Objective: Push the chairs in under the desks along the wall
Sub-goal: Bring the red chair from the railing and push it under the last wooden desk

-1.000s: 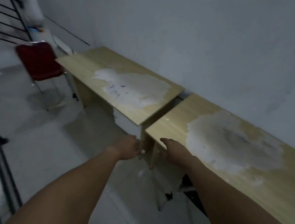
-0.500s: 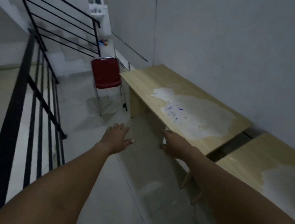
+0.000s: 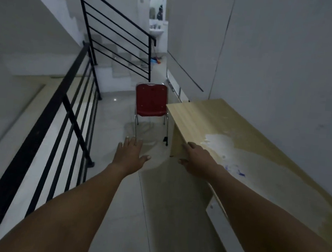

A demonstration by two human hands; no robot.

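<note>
Dim room — grey walls (image 3: 287,56), pale tiled floor (image 3: 109,125), black stair railing (image 3: 70,105).

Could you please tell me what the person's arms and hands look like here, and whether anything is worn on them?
Both forearms are bare as far as the picture shows: no sleeves, watch or bracelets. The left hand and right hand are bare as well, with no gloves and no rings that can be made out. The left hand's fingernails look short and pale.

Light: dim, grey-blue, flat. Brightest patch far ahead of my left hand (image 3: 130,155), a lit doorway (image 3: 156,14). Small glare spot on floor (image 3: 115,99) beyond that hand. Soft shadow under chair (image 3: 150,102). My forearms dark, slightly soft. Railing (image 3: 46,127) bowed by wide lens at left edge. Overall grainy.
</note>
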